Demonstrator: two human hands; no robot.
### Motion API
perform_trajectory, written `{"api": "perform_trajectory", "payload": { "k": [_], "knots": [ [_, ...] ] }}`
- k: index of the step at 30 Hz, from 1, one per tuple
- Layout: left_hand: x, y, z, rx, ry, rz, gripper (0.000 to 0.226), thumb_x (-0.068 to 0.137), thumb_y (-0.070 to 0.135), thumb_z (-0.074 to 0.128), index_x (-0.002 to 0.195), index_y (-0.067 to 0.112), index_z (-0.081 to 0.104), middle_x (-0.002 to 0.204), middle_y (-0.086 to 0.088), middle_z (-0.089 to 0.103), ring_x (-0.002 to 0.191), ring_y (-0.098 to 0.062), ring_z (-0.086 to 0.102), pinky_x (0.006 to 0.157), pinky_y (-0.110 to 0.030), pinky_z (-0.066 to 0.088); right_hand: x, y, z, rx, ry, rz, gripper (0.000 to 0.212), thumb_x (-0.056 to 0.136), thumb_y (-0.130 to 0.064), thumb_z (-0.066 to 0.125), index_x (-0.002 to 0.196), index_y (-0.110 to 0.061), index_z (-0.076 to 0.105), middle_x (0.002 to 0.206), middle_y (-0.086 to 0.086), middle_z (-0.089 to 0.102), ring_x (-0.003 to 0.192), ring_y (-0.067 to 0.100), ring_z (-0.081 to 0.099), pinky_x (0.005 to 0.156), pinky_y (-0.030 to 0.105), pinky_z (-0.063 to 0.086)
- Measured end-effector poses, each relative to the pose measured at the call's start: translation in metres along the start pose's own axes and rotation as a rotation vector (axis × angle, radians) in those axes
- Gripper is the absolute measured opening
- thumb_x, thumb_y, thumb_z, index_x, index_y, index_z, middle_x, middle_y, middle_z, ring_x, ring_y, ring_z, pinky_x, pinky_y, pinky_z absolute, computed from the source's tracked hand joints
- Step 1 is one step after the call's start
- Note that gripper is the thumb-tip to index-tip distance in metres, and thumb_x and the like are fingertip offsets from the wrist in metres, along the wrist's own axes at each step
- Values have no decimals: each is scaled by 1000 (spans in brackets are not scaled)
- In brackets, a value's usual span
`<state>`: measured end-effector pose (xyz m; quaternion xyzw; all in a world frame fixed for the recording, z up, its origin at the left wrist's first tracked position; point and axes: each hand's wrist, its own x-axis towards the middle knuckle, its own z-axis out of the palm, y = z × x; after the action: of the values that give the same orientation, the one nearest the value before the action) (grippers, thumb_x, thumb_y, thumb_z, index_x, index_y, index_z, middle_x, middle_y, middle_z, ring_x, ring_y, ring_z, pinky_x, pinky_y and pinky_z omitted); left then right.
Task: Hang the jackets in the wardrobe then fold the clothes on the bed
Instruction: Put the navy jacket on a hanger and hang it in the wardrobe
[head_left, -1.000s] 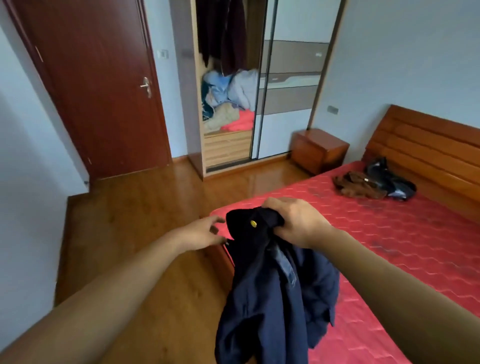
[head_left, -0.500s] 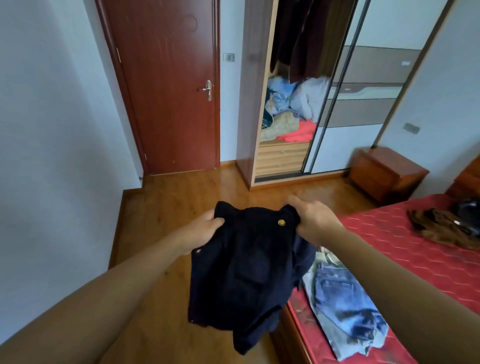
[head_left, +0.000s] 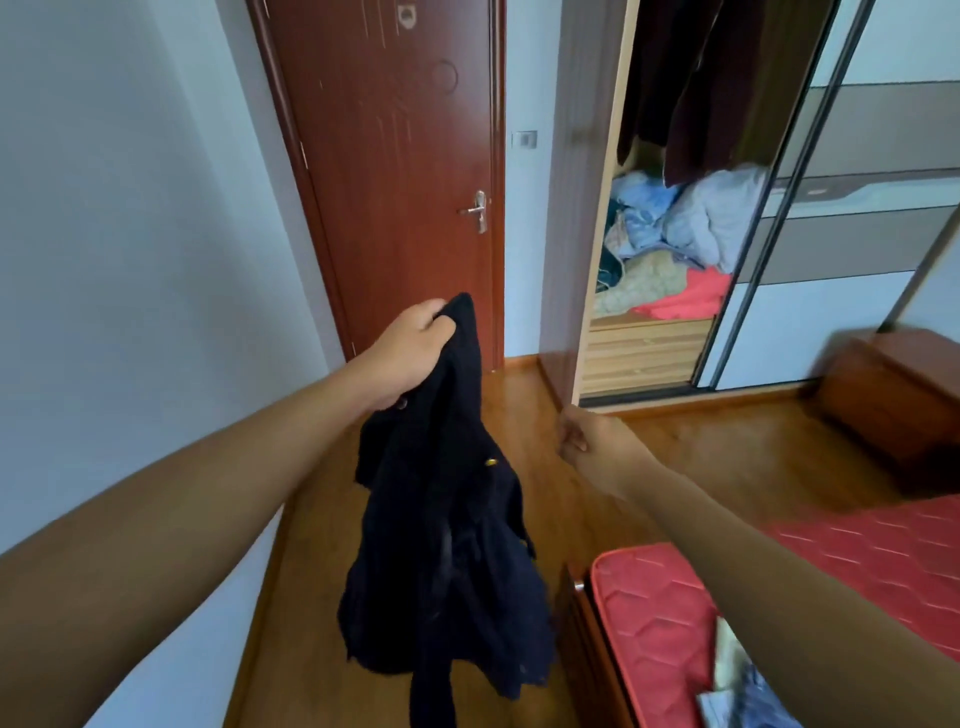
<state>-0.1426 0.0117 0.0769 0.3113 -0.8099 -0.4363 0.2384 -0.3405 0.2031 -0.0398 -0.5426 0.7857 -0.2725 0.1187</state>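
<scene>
Dark navy jacket (head_left: 447, 545) held up in mid-air over the wooden floor (head_left: 727, 467), gripped at its top edge by the left hand (head_left: 410, 353). Fingers (head_left: 440, 325) of that hand clamped round a bunch of the cloth. Rest of the garment hanging limp below the wrist, crumpled, with one gold button (head_left: 490, 461) showing partway down. Lowest folds dangling near the foot corner of the bed (head_left: 654, 613); touching it or not, cannot tell.

Right hand (head_left: 587, 441) off the jacket, to its right and somewhat lower than the left, apart from the cloth. Fingers curled in toward the palm with nothing in them; outline blurred.

Ahead and to the right, the wardrobe (head_left: 571, 234), sliding door (head_left: 841, 234) pushed aside, left bay open. Dark garments (head_left: 696, 88) hanging in the upper part of that bay. Under them a heap of pale blue, beige and pink-red fabric (head_left: 675, 239). Below the heap, light wooden drawers (head_left: 639, 358). Between jacket and open bay, floorboards only.

Left of the wardrobe, a closed red-brown door (head_left: 405, 182) with a metal handle (head_left: 479, 210). Light switch (head_left: 524, 139) on the strip of wall between door and wardrobe. Pale wall (head_left: 130, 234) along the left side.

Far right, a wooden nightstand (head_left: 893, 395) on the floor near the wardrobe. Lower right, red quilted mattress on the bed, with a bit of pale and blue clothing (head_left: 737, 691) at the bottom edge, partly hidden by the right forearm.
</scene>
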Motion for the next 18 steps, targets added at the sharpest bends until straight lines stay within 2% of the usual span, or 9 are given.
{"api": "perform_trajectory", "payload": {
  "k": [3, 4, 6, 7, 9, 10, 13, 16, 18],
  "knots": [
    [52, 12, -6, 55, -28, 18, 36, 93, 35, 41, 101, 4, 57, 81, -5, 57, 72, -21, 54, 69, -40, 40, 64, 11, -10, 181, -24, 14, 22, 94, -19, 67, 107, -33, 57, 87, -7, 64, 76, 10, 63, 56, 12, 44],
    [68, 17, -8, 59, -24, 14, 36, 91, 35, 43, 97, 3, 55, 78, -5, 53, 68, -21, 51, 66, -40, 38, 86, 12, -13, 257, -46, 14, 29, 94, -19, 70, 115, -35, 57, 94, -5, 65, 80, 10, 64, 58, 11, 46],
    [97, 28, -16, 43, -12, 18, 34, 87, 35, 45, 89, 2, 51, 75, -5, 49, 67, -21, 46, 65, -40, 34, 127, 12, -18, 347, -98, -15, 49, 90, -24, 76, 130, -40, 51, 112, -4, 62, 96, 11, 63, 72, 16, 52],
    [111, 33, -19, 26, -8, 20, 34, 86, 34, 46, 88, 1, 50, 77, -5, 49, 69, -22, 46, 66, -40, 34, 147, 12, -21, 356, -128, -33, 60, 89, -27, 78, 137, -44, 47, 122, -5, 59, 107, 12, 60, 84, 23, 53],
    [137, 43, -26, 7, 2, 34, 35, 84, 32, 47, 87, -2, 46, 78, -6, 46, 71, -24, 42, 67, -39, 32, 183, 11, -24, 397, -203, -51, 73, 85, -28, 81, 143, -47, 41, 139, -7, 51, 126, 13, 49, 103, 36, 47],
    [149, 45, -29, 4, 5, 48, 34, 85, 30, 47, 87, -4, 44, 78, -6, 44, 71, -23, 40, 67, -39, 30, 199, 11, -23, 422, -249, -61, 76, 84, -26, 82, 145, -45, 42, 144, -8, 49, 131, 13, 44, 108, 38, 43],
    [187, 49, -35, 12, -7, 85, 30, 88, 23, 45, 86, -7, 43, 78, -6, 43, 71, -23, 40, 68, -37, 30, 246, 14, -18, 444, -338, -109, 68, 79, -17, 82, 136, -41, 53, 132, -19, 59, 125, 5, 52, 106, 32, 42],
    [232, 46, -39, 4, 3, 115, 29, 88, 22, 44, 84, -6, 41, 77, -7, 40, 70, -23, 38, 68, -37, 29, 286, 23, -16, 413, -383, -132, 48, 78, -13, 81, 100, -53, 68, 104, -28, 68, 100, -9, 61, 92, 28, 46],
    [268, 39, -41, -4, 12, 139, 25, 88, 22, 45, 79, -1, 39, 75, -6, 37, 70, -24, 34, 65, -37, 27, 313, 34, -11, 456, -434, -84, 42, 83, -13, 78, 99, -51, 71, 105, -27, 70, 105, -3, 63, 97, 33, 49]
  ]
}}
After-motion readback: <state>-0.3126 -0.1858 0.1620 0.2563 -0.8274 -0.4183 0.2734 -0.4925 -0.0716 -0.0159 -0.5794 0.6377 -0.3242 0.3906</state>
